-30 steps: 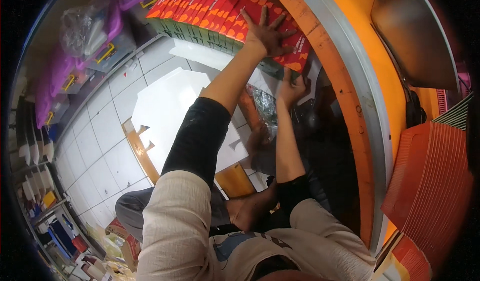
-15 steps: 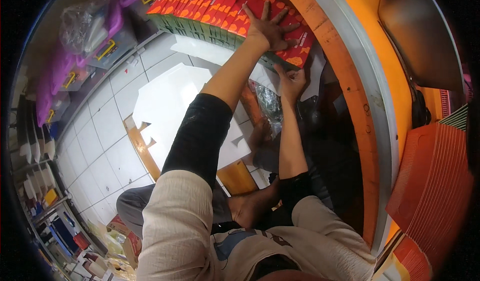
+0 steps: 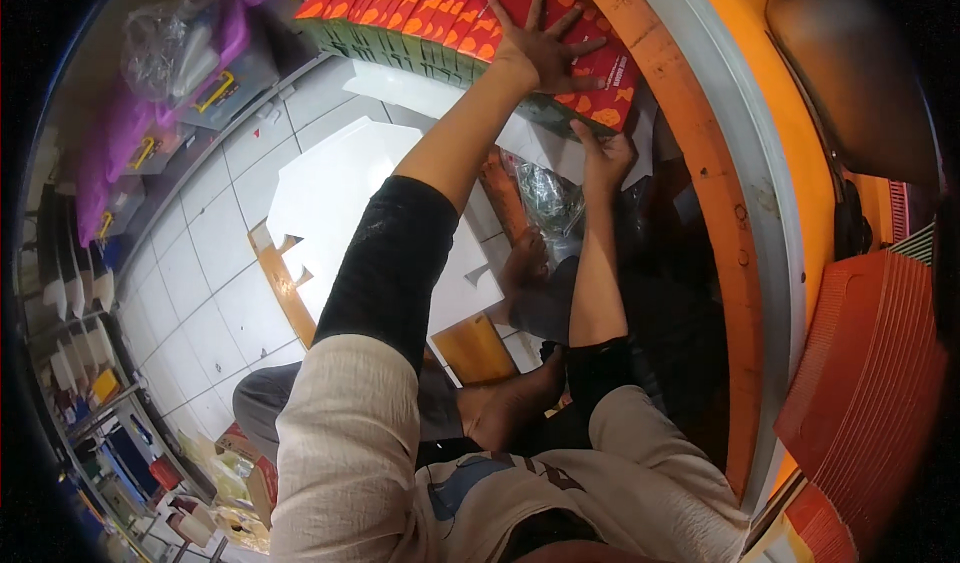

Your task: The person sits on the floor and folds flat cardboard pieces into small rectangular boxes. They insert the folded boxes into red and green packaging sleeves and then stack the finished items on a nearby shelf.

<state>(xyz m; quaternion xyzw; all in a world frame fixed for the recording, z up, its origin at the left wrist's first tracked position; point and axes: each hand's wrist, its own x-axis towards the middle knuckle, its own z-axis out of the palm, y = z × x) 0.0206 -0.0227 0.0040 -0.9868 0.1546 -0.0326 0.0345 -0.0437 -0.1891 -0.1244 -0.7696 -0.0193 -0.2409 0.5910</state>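
Little changed: at one o'clock the left hand (image 3: 541, 55) stays spread wide on red boxes (image 3: 468, 11), contact unbroken; the right hand (image 3: 607, 160) curls at their edge, grip unclear.

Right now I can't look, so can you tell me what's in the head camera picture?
A person's left hand, fingers spread, rests on a row of red-and-orange boxes, while the right hand is at the row's near right corner. A white sheet lies over brown wood, beside white floor tiles.
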